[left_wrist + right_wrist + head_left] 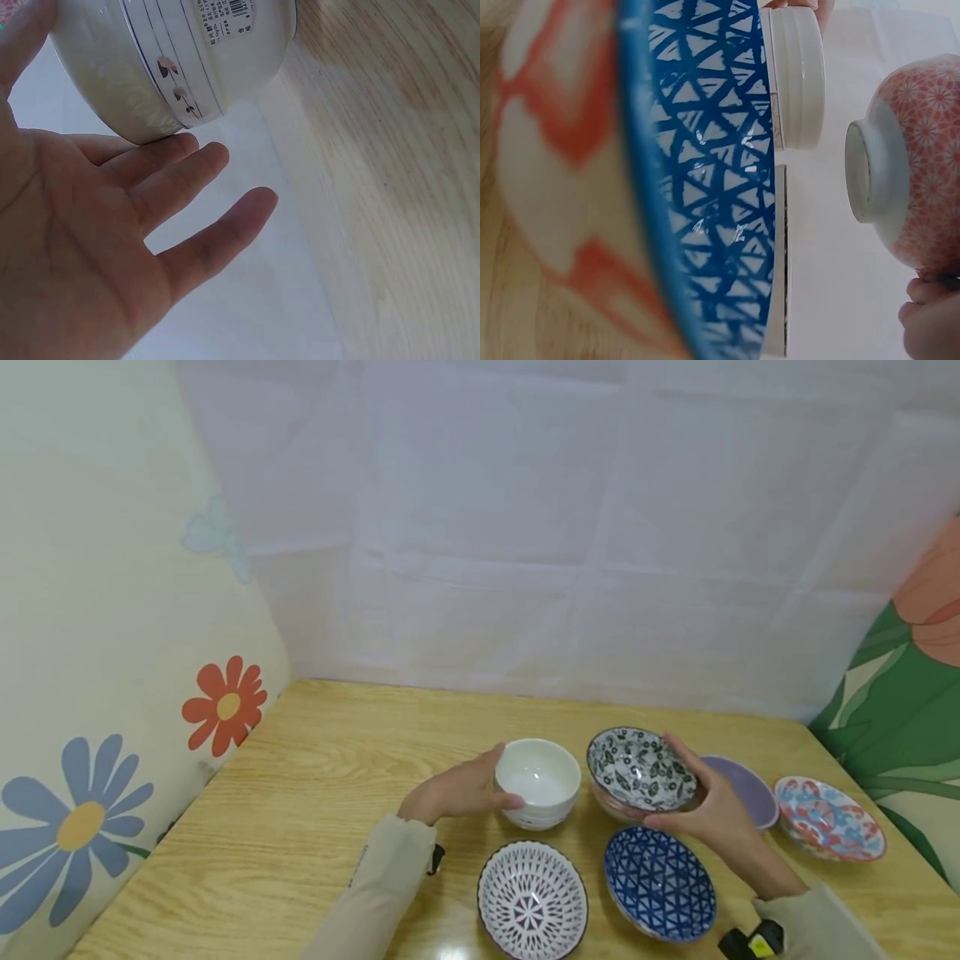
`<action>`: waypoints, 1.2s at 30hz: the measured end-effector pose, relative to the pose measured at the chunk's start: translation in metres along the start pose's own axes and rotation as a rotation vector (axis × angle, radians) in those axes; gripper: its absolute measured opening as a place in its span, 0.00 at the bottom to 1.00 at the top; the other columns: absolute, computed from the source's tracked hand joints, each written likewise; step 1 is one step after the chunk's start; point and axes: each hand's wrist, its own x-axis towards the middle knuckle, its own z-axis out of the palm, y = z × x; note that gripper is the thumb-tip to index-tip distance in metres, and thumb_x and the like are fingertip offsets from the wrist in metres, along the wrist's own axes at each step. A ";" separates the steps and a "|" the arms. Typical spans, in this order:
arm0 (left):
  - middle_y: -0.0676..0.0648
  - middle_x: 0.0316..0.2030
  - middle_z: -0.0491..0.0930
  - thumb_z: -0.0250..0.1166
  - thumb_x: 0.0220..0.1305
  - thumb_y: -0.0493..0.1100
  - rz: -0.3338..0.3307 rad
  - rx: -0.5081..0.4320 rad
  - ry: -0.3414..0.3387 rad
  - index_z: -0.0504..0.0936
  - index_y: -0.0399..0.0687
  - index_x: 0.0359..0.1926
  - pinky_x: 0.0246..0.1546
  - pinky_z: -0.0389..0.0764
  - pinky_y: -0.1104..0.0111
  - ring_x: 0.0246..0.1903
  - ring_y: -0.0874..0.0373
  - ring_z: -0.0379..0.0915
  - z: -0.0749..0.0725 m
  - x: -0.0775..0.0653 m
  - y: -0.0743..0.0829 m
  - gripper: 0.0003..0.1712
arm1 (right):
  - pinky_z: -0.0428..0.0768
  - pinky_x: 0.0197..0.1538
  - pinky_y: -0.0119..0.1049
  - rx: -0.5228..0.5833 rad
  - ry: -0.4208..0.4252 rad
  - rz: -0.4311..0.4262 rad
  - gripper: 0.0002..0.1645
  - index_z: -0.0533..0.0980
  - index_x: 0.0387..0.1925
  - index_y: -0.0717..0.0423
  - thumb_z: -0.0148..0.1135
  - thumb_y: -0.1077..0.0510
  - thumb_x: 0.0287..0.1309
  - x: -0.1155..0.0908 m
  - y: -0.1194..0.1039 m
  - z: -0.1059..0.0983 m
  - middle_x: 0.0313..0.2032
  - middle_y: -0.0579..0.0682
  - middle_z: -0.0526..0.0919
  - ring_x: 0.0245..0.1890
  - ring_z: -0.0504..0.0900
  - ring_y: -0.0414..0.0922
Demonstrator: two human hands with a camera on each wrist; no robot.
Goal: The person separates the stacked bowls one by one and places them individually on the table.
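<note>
My left hand (459, 791) grips a plain white bowl (537, 774) from its left side, thumb at the near side and fingers round the far side. The left wrist view shows a printed band and a barcode label (227, 19) on its outer wall. On the right, my right hand (718, 814) holds a bowl with a black-and-white leaf pattern inside (637, 770), thumb near and fingers at the far rim. Its outside is pink with white flowers (930, 142), and its white foot (859, 172) is raised off the table in the right wrist view.
Nearest me stand a white bowl with dark dashes (532, 902) and a blue triangle-patterned bowl (660, 883). A purple dish (746, 789) sits partly behind my right hand, beside a red-and-blue patterned bowl (828, 818). Behind the wooden table (337, 760) hangs a pale cloth (480, 527).
</note>
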 end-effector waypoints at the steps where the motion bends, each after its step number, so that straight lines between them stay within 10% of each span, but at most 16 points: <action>1: 0.42 0.68 0.45 0.59 0.53 0.63 -0.001 0.004 -0.003 0.39 0.40 0.69 0.63 0.53 0.57 0.66 0.50 0.45 0.000 0.000 0.000 0.56 | 0.57 0.59 0.58 -0.008 0.001 0.016 0.63 0.45 0.67 0.32 0.74 0.57 0.35 -0.002 0.001 -0.001 0.68 0.54 0.46 0.64 0.50 0.61; 8: 0.42 0.68 0.44 0.59 0.53 0.63 0.004 0.012 0.002 0.39 0.40 0.69 0.64 0.51 0.56 0.66 0.49 0.43 -0.002 0.000 0.002 0.56 | 0.69 0.45 0.18 0.052 0.006 0.012 0.63 0.43 0.68 0.38 0.72 0.61 0.37 -0.009 0.008 -0.009 0.68 0.59 0.46 0.60 0.57 0.59; 15: 0.42 0.68 0.43 0.59 0.53 0.64 -0.004 0.016 0.001 0.38 0.40 0.69 0.64 0.51 0.57 0.66 0.50 0.42 -0.002 0.000 0.002 0.57 | 0.69 0.45 0.17 0.053 0.015 0.024 0.61 0.42 0.68 0.36 0.70 0.62 0.40 -0.016 0.013 -0.017 0.68 0.59 0.44 0.59 0.58 0.56; 25: 0.42 0.68 0.43 0.58 0.53 0.64 -0.012 0.016 -0.007 0.37 0.40 0.69 0.64 0.51 0.57 0.66 0.49 0.43 -0.001 0.001 0.001 0.57 | 0.68 0.45 0.15 0.049 0.021 0.021 0.58 0.42 0.68 0.35 0.68 0.62 0.45 -0.027 0.024 -0.024 0.69 0.50 0.43 0.50 0.60 0.21; 32: 0.42 0.68 0.42 0.59 0.52 0.64 -0.025 0.018 -0.013 0.37 0.40 0.69 0.64 0.50 0.57 0.67 0.50 0.42 0.000 0.002 0.001 0.57 | 0.65 0.44 0.12 0.024 0.042 0.044 0.60 0.41 0.69 0.39 0.68 0.64 0.43 -0.033 0.032 -0.028 0.67 0.62 0.43 0.48 0.57 0.20; 36: 0.42 0.68 0.42 0.59 0.52 0.65 -0.024 0.017 -0.013 0.37 0.39 0.69 0.64 0.51 0.57 0.67 0.50 0.42 0.001 0.001 0.000 0.58 | 0.63 0.45 0.11 0.022 0.021 0.089 0.59 0.40 0.69 0.38 0.67 0.63 0.44 -0.037 0.034 -0.030 0.67 0.64 0.40 0.58 0.60 0.38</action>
